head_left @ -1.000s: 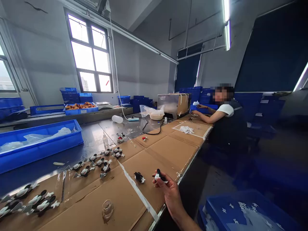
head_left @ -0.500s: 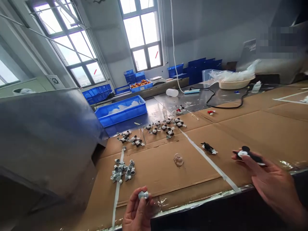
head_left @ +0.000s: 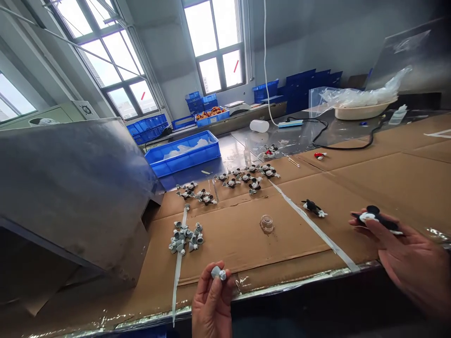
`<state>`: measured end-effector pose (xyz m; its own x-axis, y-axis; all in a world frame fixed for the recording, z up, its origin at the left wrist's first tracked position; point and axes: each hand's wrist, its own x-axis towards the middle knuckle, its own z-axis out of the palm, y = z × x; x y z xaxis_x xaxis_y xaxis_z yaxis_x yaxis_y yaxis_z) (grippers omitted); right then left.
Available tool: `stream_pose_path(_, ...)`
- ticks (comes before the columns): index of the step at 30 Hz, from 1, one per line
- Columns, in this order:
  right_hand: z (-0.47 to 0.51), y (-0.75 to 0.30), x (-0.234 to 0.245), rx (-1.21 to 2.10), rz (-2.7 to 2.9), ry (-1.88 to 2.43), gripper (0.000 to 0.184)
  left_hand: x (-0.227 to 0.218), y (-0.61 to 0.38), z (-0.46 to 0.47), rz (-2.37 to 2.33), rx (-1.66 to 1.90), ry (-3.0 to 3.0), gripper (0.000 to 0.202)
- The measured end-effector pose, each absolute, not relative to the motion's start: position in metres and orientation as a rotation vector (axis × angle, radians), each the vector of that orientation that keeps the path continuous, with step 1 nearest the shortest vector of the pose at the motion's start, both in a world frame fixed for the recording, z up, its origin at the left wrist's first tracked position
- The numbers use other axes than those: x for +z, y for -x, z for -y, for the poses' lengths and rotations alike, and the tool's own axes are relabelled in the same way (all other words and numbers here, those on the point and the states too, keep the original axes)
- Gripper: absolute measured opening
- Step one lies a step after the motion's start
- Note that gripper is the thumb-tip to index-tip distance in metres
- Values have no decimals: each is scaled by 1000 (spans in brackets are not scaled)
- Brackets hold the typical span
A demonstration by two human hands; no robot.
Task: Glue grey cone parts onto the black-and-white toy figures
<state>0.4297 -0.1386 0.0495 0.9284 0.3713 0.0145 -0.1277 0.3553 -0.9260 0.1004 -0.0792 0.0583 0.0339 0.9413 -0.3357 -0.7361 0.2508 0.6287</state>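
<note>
Near the front edge, my left hand (head_left: 213, 298) pinches a small grey bell-shaped piece (head_left: 217, 272) with a white end. My right hand (head_left: 408, 249), over the cardboard at the right, grips a black-and-white mouse figure (head_left: 377, 218) with round black ears. A similar black-and-white figure part (head_left: 313, 208) lies on the cardboard to its left. Beyond my left hand is a pile of grey bell-shaped pieces (head_left: 185, 237). Mouse figures with grey parts (head_left: 245, 177) form groups farther back. A small clear cup (head_left: 267, 224) stands between my hands.
Cardboard (head_left: 369, 178) covers the work table, marked by white tape strips (head_left: 310, 220). To the left rises a metal housing (head_left: 70, 197). Behind are a blue bin (head_left: 183, 152), a red-and-white piece (head_left: 320, 155), a black cable (head_left: 347, 147), a beige basin (head_left: 364, 111) and a squeeze bottle (head_left: 398, 115).
The camera view has shifted slightly. My left hand has turned the grey piece a little, so its white end shows more. The mouse figure stays in my right hand.
</note>
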Motion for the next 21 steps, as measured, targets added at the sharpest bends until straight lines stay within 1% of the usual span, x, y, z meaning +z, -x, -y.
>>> stream_pose_path(5, 138, -424, 57, 315, 233, 1169, 67, 61, -100, 79, -791, 1295, -318, 52)
stream_pose_path(13, 139, -425, 51, 268, 270, 1156, 56, 58, -100, 78, -791, 1264, -301, 53)
stream_pose_path(21, 142, -429, 52, 295, 241, 1135, 54, 59, -106, 80, -810, 1236, -327, 50)
